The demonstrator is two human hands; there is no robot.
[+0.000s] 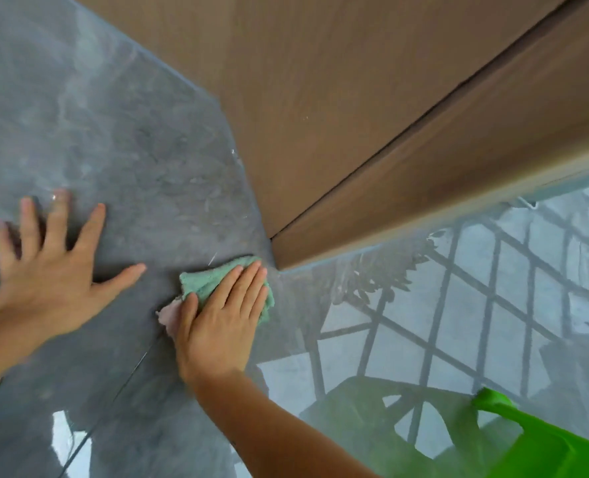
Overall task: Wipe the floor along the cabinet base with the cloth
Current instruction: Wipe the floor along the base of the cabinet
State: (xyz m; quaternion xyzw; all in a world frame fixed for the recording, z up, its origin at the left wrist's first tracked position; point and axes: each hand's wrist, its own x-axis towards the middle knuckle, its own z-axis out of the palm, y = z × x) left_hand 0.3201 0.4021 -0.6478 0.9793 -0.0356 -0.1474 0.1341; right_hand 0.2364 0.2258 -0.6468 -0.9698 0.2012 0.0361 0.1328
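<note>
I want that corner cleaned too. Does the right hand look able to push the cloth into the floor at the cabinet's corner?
Probably yes. The right hand presses the cloth flat on the floor, just short of the cabinet corner, with nothing between them.

There are 2 hands in view, the left hand and the right hand, each on its own bare forearm, so 2 forearms. The left hand shows 5 spread fingers. The right hand shows 4 fingers lying together plus 1 thumb. There is 1 cloth, which shows 2 colours, green and a pale pink edge. There is 1 grey floor, crossed by 1 thin dark tile joint near the bottom. The wooden cabinet shows 2 brown panels with 1 dark gap between them. There is 1 bright green plastic thing at the lower right, only partly in view.
</note>
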